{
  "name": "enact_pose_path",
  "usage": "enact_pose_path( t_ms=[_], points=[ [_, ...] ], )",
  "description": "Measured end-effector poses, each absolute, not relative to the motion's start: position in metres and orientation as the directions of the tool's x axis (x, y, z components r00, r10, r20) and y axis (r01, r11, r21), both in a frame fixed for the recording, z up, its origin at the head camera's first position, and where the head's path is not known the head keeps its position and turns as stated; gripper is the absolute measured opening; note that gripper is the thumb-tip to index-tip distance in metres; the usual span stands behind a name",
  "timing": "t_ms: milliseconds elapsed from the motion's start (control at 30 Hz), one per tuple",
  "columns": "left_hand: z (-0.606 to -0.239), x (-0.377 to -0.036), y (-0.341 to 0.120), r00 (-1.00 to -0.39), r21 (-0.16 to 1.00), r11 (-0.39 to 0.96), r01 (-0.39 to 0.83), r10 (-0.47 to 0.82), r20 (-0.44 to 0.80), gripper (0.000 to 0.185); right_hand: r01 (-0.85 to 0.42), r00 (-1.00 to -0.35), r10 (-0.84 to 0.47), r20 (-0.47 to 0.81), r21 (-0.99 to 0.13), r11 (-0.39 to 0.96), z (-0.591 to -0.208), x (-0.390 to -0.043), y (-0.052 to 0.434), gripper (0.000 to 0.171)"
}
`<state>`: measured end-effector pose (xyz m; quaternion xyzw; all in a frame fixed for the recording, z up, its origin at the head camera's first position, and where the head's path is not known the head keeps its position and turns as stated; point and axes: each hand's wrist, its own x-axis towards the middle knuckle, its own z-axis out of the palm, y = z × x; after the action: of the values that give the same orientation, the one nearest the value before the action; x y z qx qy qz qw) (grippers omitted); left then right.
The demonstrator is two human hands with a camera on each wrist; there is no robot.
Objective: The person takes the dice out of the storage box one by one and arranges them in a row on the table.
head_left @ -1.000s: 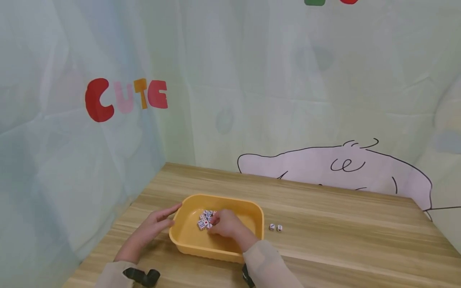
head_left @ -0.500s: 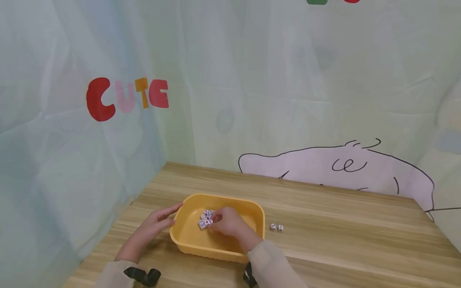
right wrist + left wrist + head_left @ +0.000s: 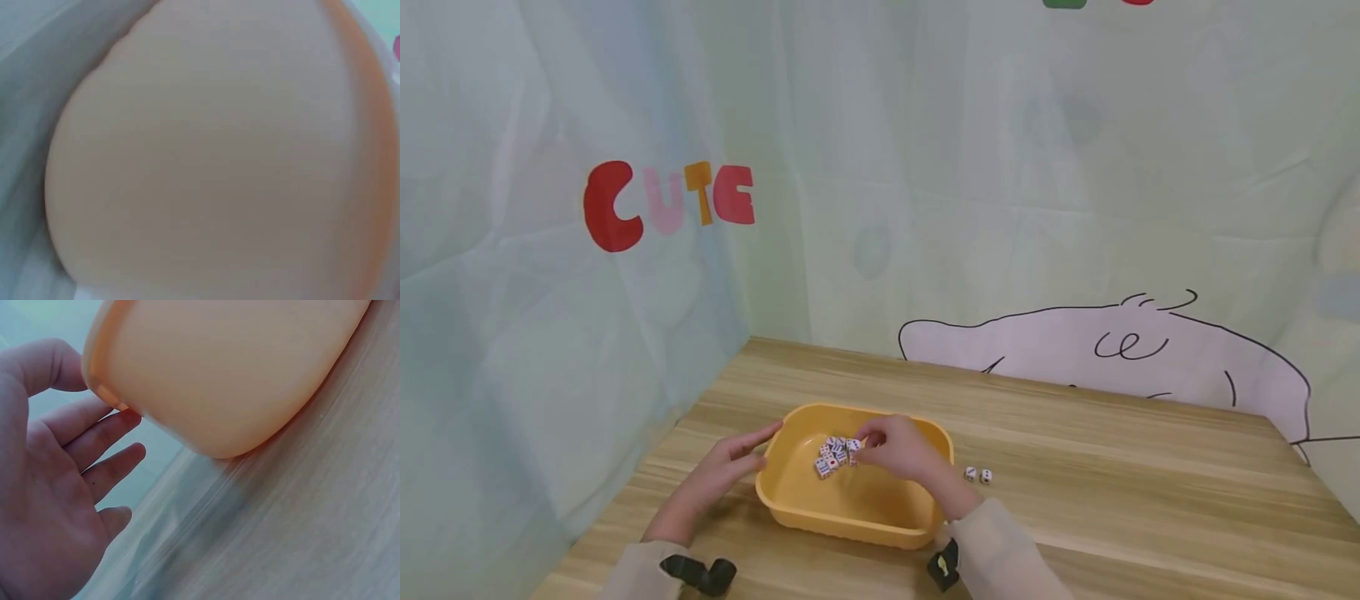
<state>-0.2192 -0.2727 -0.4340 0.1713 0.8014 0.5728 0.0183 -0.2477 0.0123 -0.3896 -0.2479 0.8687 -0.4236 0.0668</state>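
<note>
A yellow plastic tray stands on the wooden table in the head view. Several white dice with coloured pips are piled in its left half. My right hand reaches over the tray and pinches a die at the right side of the pile. At the tray's left end my left hand touches the rim with its fingertips, the fingers loosely extended. The left wrist view shows this hand against the tray's outer wall. Only the tray's outer wall fills the right wrist view; that hand is out of sight there.
Two dice lie side by side on the table, just right of the tray. A printed cloth hangs behind and to the left of the table. Dark wrist cameras sit at both cuffs.
My right hand has moved slightly up and to the right, away from the middle of the pile, with a die now showing at its fingertips. The left hand stays at the rim.
</note>
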Motion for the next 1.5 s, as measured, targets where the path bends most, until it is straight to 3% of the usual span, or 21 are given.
enact_pose_path(
  t_ms=[733, 1500],
  points=[
    [-0.432, -0.221, -0.270, -0.939, 0.915, 0.309, 0.260, 0.303, 0.164, 0.053, -0.340, -0.909, -0.400, 0.113, -0.756, 0.559, -0.373, -0.234, 0.113, 0.018],
    [-0.435, -0.220, -0.275, -0.947, 0.924, 0.309, 0.225, 0.291, 0.133, 0.054, -0.271, -0.947, -0.306, 0.093, -0.742, 0.613, -0.405, -0.226, 0.184, 0.019]
  ],
)
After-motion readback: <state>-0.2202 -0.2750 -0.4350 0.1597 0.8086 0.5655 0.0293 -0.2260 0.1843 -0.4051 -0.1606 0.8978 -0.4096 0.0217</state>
